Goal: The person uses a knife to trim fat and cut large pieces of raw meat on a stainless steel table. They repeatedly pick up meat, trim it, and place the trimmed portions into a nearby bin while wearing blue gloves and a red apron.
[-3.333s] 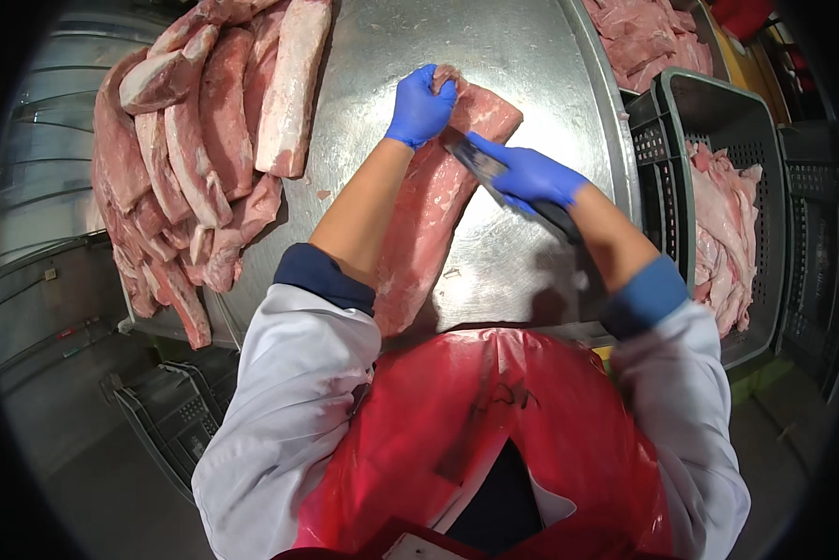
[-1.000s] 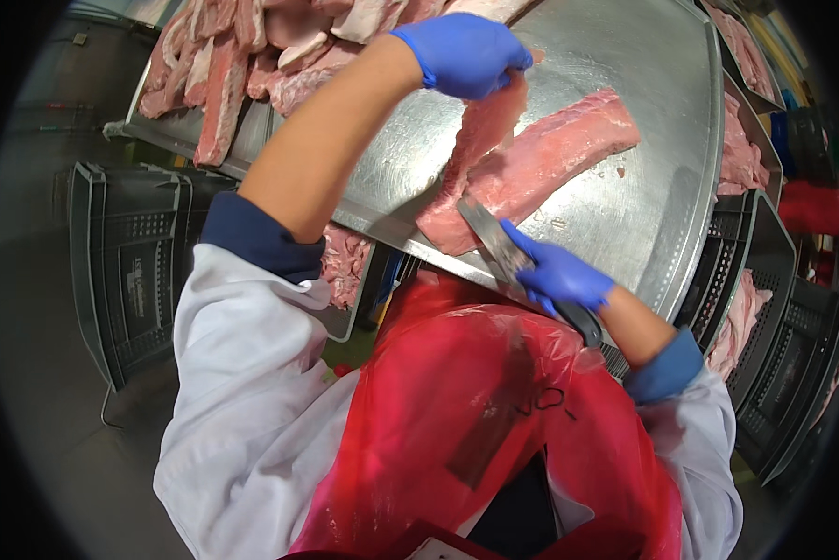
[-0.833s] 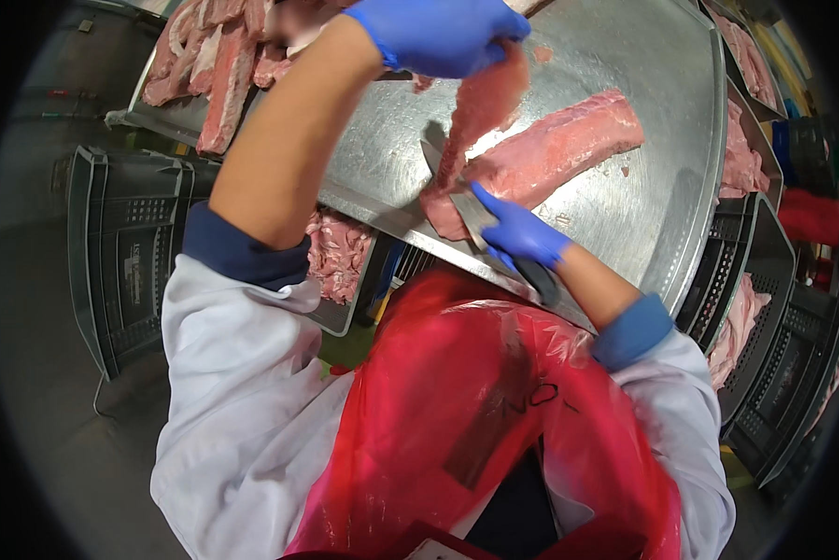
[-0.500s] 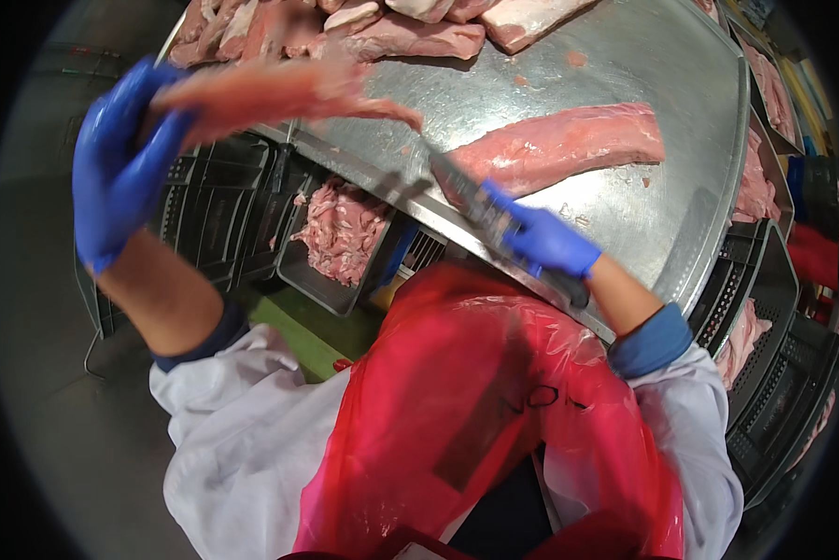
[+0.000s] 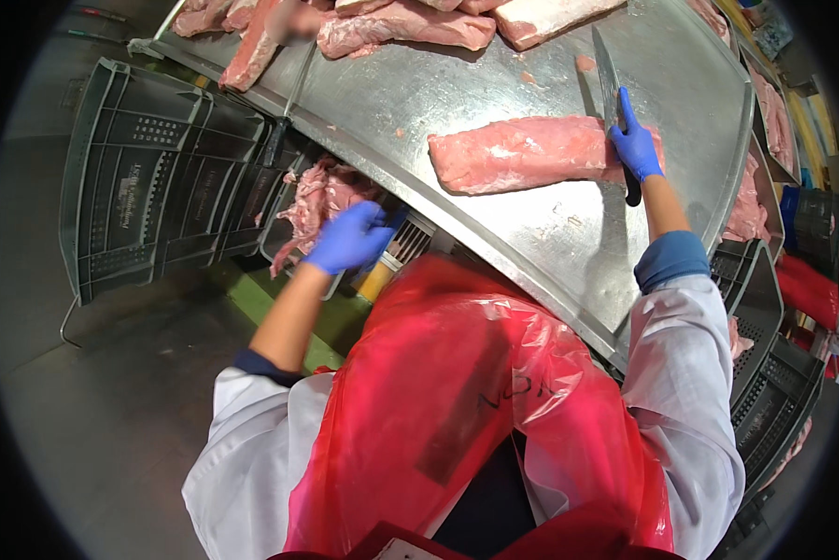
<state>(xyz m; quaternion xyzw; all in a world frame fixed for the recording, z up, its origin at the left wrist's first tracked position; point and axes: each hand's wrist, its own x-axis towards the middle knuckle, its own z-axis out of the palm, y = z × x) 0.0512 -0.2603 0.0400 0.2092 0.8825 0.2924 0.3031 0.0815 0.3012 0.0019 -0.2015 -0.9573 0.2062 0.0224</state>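
My right hand (image 5: 636,151), in a blue glove, grips the black handle of a long knife (image 5: 606,70). The blade points up and away, over the right end of a trimmed pink meat loin (image 5: 522,154) on the metal table (image 5: 531,219). My left hand (image 5: 349,238), also blue-gloved and slightly blurred, is below the table's near edge, beside a crate of meat trimmings (image 5: 326,198). Its fingers look loosely bent and apart, and no meat shows in them. Part of the trimmings is hidden behind this hand, and some strips hang over the crate's side.
Several more meat pieces (image 5: 405,28) lie along the far side of the table. A black-handled thin metal tool (image 5: 275,142) rests across the left edge. A dark plastic crate (image 5: 158,177) stands at left; further crates (image 5: 769,411) with meat line the right.
My left hand has moved down and right from the table's left side, no longer holding a strip of meat. My right hand has carried the knife up and right; the loin lies turned.
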